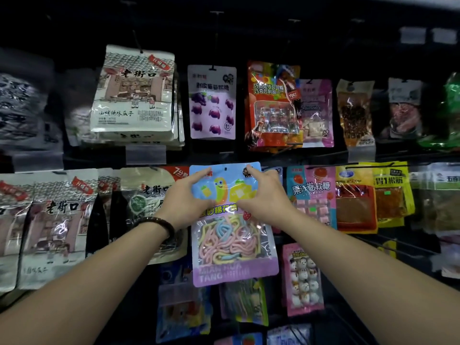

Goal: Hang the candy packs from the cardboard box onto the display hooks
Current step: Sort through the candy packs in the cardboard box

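A blue-and-purple candy pack (pixel 232 245) with pastel rope candy behind a clear window is held upright against the display's middle row. My left hand (pixel 185 199) pinches its upper left part, thumb on the front and forefinger at the top corner. My right hand (pixel 265 196) pinches the upper right part the same way. The pack's hang hole (pixel 225 168) sits at the top centre. The hook behind it is hidden, and the cardboard box is out of view.
Other packs hang all round: sunflower-seed bags (pixel 135 95) upper left, a purple grape gummy pack (pixel 212 103) above, a red chocolate pack (pixel 272 105), a pink candy pack (pixel 312 195) to the right, a snowman marshmallow pack (pixel 302 280) lower right. Bare hooks (pixel 217 26) stick out above.
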`<state>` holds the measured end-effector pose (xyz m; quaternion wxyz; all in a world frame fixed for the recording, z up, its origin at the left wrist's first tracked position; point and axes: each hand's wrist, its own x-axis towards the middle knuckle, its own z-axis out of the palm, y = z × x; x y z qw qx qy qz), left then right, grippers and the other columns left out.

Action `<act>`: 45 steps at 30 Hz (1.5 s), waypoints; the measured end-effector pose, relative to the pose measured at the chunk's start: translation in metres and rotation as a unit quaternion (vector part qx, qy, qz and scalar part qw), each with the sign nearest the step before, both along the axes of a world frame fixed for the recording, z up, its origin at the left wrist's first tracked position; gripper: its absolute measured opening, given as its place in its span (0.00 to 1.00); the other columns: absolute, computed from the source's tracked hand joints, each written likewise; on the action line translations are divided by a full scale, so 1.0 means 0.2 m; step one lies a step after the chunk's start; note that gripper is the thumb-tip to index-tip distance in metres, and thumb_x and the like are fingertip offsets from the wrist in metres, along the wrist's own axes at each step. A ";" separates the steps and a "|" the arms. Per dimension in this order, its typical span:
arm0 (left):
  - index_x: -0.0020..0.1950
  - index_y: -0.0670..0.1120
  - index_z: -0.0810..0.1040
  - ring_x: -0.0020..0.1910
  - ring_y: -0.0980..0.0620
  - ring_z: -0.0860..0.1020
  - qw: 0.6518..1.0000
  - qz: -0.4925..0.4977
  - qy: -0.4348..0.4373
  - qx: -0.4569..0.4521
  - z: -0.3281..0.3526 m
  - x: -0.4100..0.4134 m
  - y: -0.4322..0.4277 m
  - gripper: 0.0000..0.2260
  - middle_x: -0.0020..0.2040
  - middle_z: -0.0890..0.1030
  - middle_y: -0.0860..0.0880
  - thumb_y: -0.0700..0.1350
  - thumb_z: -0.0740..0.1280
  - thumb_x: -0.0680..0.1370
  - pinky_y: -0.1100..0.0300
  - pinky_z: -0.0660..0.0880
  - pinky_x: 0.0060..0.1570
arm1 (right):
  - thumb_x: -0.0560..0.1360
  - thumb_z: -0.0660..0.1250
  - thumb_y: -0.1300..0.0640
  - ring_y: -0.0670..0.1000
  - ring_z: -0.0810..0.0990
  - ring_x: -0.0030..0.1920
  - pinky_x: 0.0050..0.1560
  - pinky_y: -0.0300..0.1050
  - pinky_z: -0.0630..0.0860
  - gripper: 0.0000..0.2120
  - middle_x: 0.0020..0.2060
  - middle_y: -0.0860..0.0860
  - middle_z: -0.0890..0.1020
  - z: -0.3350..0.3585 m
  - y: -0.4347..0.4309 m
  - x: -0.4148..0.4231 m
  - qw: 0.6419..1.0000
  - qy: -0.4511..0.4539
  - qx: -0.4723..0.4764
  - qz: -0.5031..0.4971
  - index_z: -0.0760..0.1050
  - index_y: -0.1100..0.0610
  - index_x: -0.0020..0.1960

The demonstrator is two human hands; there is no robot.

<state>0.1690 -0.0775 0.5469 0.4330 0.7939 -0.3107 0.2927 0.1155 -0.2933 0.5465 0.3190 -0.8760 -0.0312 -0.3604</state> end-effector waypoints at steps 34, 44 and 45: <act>0.68 0.58 0.74 0.56 0.47 0.78 0.956 0.161 -0.018 0.244 -0.43 -0.45 0.14 0.18 0.56 0.70 0.54 0.59 0.70 0.79 0.49 0.79 0.55 | 0.81 0.67 0.47 0.54 0.76 0.63 0.57 0.54 0.79 0.27 0.68 0.48 0.65 -0.52 -0.01 -0.37 0.976 0.122 -0.179 -0.025 0.66 0.45 0.78; 0.55 0.62 0.78 0.49 0.61 0.78 0.956 0.025 0.066 0.285 -1.42 -0.96 0.29 0.06 0.50 0.77 0.63 0.59 0.67 0.79 0.58 0.79 0.49 | 0.78 0.69 0.47 0.49 0.78 0.56 0.58 0.48 0.77 0.13 0.52 0.44 0.78 -1.35 0.07 -0.79 0.952 0.243 -0.174 0.070 0.79 0.48 0.61; 0.54 0.61 0.79 0.48 0.62 0.78 0.953 0.013 0.086 0.292 -1.56 -0.99 0.31 0.07 0.49 0.77 0.63 0.60 0.67 0.78 0.58 0.79 0.49 | 0.78 0.69 0.48 0.49 0.80 0.54 0.56 0.47 0.77 0.12 0.51 0.44 0.80 -1.46 0.08 -0.82 0.953 0.252 -0.150 0.078 0.80 0.49 0.59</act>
